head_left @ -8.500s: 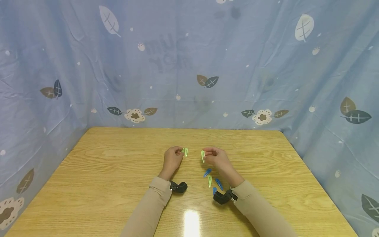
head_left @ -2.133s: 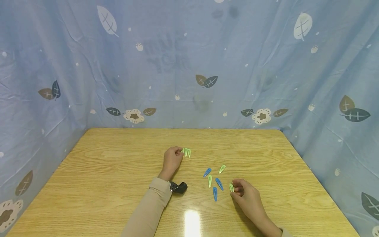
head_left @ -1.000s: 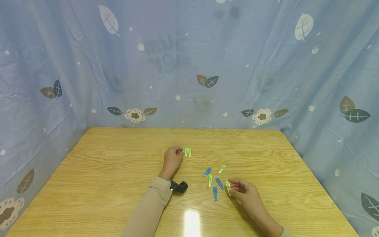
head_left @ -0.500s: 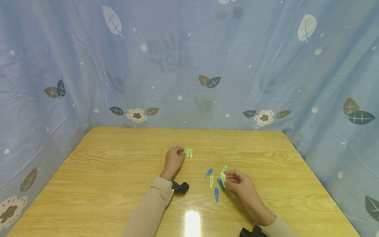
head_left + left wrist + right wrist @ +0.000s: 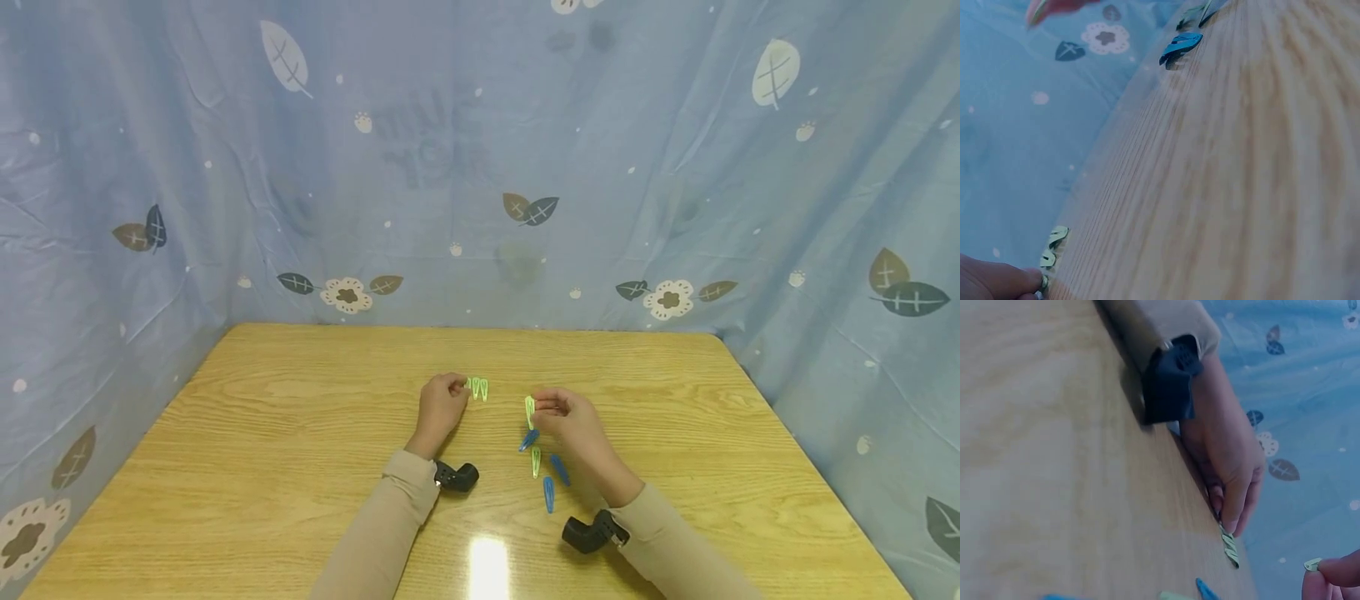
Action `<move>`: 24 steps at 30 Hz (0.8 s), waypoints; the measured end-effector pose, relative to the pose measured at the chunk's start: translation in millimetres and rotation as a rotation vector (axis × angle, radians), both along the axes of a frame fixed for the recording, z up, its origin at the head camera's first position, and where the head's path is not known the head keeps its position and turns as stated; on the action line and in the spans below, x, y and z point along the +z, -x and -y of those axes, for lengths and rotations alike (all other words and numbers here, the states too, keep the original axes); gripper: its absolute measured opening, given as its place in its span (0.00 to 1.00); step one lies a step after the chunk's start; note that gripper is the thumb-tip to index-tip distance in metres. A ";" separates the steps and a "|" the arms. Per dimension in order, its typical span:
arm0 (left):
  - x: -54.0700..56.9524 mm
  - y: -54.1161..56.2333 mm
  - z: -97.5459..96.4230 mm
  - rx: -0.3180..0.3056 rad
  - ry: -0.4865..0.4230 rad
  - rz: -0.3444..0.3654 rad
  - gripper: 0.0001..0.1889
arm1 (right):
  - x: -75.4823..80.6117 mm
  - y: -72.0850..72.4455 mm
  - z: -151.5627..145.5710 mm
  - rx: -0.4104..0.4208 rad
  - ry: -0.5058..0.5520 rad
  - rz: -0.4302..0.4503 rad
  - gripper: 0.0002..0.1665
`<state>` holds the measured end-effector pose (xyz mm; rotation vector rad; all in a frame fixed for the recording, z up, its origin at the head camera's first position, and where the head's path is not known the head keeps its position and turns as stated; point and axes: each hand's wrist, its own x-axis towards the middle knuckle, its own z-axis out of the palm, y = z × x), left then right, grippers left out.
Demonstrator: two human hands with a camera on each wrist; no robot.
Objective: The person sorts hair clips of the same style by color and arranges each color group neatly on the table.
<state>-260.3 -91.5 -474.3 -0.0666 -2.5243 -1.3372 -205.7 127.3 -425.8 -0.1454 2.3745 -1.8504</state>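
Observation:
My left hand (image 5: pixel 441 408) rests at the left end of a short row of light green snap hair clips (image 5: pixel 476 388), thumb and finger pinching the leftmost one (image 5: pixel 1044 283). Two more green clips (image 5: pixel 1057 235) stand beside it, lined up side by side. To the right, my right hand (image 5: pixel 573 425) pinches another green hair clip (image 5: pixel 529 412) by its edge, raised above the table; the right wrist view also shows this held clip (image 5: pixel 1312 564) between thumb and finger. Just below it in the head view lies a blue hair clip (image 5: pixel 529 440).
Nearer me on the wooden table (image 5: pixel 300 483) lie a green clip (image 5: pixel 536 462) and two more blue clips (image 5: pixel 560 469). Black wrist cameras (image 5: pixel 592 533) jut inward from both forearms. A blue patterned curtain (image 5: pixel 450 167) hangs around the far side and flanks.
A third green clip has joined the row since the earliest frame. My right hand has carried another green clip from the right side leftward and away from me. My left hand has stayed put.

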 end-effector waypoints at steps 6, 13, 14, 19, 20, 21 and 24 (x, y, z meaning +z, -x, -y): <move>-1.5 1.0 1.3 0.006 -0.004 -0.003 0.09 | 1.8 23.5 19.2 -0.001 0.006 0.036 0.19; -3.6 1.0 1.2 -0.003 0.000 0.000 0.09 | -1.0 44.0 33.6 -0.019 -0.017 0.078 0.19; -3.6 1.2 1.2 -0.005 -0.001 0.001 0.09 | -1.7 46.4 35.2 -0.023 -0.022 0.082 0.19; -1.4 1.6 1.0 -0.001 0.001 0.004 0.09 | -4.3 56.2 44.1 -0.025 -0.026 0.089 0.19; -0.8 1.6 1.0 0.000 0.000 0.004 0.09 | -4.8 57.5 46.2 -0.024 -0.027 0.094 0.19; -0.3 1.3 0.8 -0.001 0.000 0.004 0.09 | -5.4 58.8 48.1 -0.024 -0.029 0.100 0.19; 0.8 0.5 0.4 -0.004 -0.002 0.001 0.09 | -7.6 62.5 53.3 -0.033 -0.052 0.106 0.18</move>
